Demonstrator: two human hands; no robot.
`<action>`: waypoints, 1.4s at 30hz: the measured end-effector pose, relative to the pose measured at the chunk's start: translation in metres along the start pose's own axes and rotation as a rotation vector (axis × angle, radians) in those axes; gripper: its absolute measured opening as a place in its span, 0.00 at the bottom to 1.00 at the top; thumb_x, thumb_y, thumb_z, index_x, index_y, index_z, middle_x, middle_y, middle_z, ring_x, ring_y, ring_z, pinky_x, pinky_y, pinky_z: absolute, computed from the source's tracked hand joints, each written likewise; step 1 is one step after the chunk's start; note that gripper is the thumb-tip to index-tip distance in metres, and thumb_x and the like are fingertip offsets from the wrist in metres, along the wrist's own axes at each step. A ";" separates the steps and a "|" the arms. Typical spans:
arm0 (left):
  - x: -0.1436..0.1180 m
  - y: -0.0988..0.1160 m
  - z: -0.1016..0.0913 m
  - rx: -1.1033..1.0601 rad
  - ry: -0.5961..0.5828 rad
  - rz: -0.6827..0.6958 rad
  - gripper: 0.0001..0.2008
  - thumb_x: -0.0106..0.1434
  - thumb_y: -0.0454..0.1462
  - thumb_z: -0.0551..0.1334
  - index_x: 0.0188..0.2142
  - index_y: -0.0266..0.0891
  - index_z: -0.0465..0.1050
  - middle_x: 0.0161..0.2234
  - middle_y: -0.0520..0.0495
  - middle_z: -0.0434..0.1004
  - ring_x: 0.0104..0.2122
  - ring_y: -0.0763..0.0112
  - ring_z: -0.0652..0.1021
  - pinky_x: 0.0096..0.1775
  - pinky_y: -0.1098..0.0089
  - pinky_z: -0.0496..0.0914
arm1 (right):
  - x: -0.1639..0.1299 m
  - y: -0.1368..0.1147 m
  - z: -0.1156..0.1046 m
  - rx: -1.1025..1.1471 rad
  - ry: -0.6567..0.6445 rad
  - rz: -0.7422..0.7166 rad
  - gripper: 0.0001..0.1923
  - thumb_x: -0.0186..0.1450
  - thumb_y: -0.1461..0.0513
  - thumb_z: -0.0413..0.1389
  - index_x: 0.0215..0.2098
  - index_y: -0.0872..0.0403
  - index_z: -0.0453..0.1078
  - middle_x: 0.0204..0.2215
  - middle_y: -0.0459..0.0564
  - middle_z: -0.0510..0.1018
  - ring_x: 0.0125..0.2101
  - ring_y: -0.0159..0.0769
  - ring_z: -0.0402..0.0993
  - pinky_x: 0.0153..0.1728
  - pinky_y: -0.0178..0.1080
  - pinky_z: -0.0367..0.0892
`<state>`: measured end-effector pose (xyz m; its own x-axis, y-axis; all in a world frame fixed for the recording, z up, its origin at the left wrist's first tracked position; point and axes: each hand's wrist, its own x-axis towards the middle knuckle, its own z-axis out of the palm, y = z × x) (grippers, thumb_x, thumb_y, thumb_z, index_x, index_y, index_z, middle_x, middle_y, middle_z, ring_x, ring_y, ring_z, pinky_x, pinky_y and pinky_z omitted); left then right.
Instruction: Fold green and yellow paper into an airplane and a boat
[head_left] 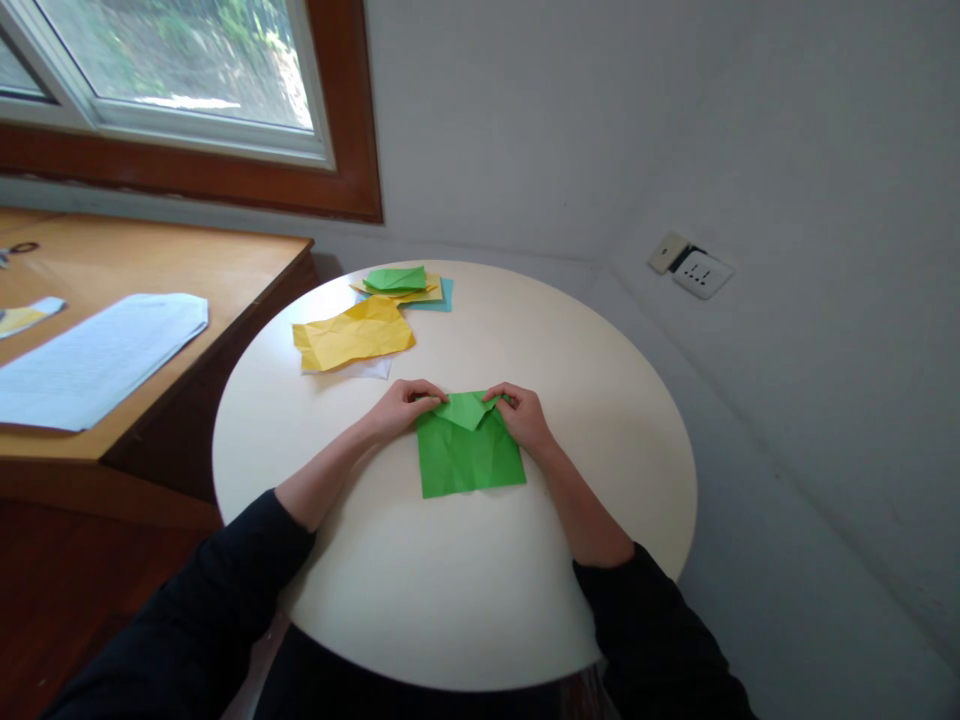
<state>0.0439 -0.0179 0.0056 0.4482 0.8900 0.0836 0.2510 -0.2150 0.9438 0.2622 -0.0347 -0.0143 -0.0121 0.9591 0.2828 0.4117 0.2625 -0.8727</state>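
Your dark sleeves (187, 620) fill the bottom of the view, forearms bare from the cuffs up, both reaching over the near half of the round white table (615, 520).

Green paper sheet (469, 455) lies flat near the table's middle, between your two hands. Its far edge is folded toward you into a small flap (466, 408), the flap's point sitting on the sheet.

Left hand (401, 405): fingers curled narrow, tips pressing the flap's left corner. Right hand (523, 415): same posture, tips pinching down on the right corner. Neither hand lifts the sheet; both pin it to the table.

Risks as I judge them:
- Sheet already looks creased and a bit wavy. Uneven pressure between the two hands could skew the fold line.
- Smooth tabletop: a push from one side may slide the whole sheet, since nothing holds its near edge.
- Pressing hard on a misaligned flap would set a wrong crease that is hard to undo.

Further back, well apart from your hands: a crumpled yellow sheet (352, 335) over a white one (367, 368), and a small stack of folded green, yellow and teal papers (405, 283). Wooden desk (187, 270) to the left carries a white sheet (90, 355).
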 end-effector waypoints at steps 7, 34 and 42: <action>0.001 -0.008 0.004 0.023 0.046 0.016 0.11 0.49 0.35 0.59 0.33 0.35 0.74 0.33 0.46 0.77 0.34 0.65 0.75 0.36 0.68 0.69 | -0.001 0.002 0.002 -0.002 -0.045 0.012 0.15 0.49 0.67 0.46 0.27 0.55 0.75 0.24 0.45 0.77 0.20 0.28 0.63 0.23 0.32 0.58; -0.001 -0.007 0.014 -0.326 0.074 -0.129 0.22 0.46 0.41 0.69 0.41 0.36 0.74 0.37 0.44 0.78 0.34 0.64 0.77 0.38 0.64 0.72 | -0.006 -0.010 0.004 0.031 -0.029 -0.045 0.10 0.54 0.60 0.58 0.34 0.54 0.74 0.33 0.50 0.79 0.34 0.36 0.73 0.35 0.38 0.68; 0.000 -0.011 0.012 -0.150 0.094 -0.060 0.20 0.49 0.40 0.66 0.43 0.37 0.73 0.39 0.44 0.77 0.35 0.64 0.76 0.38 0.65 0.71 | -0.006 -0.013 0.006 0.179 -0.025 0.012 0.26 0.50 0.59 0.62 0.47 0.53 0.66 0.39 0.50 0.75 0.35 0.36 0.72 0.37 0.39 0.69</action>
<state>0.0512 -0.0202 -0.0084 0.3526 0.9345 0.0490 0.1406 -0.1046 0.9845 0.2515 -0.0434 -0.0066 -0.0320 0.9641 0.2635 0.2435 0.2632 -0.9335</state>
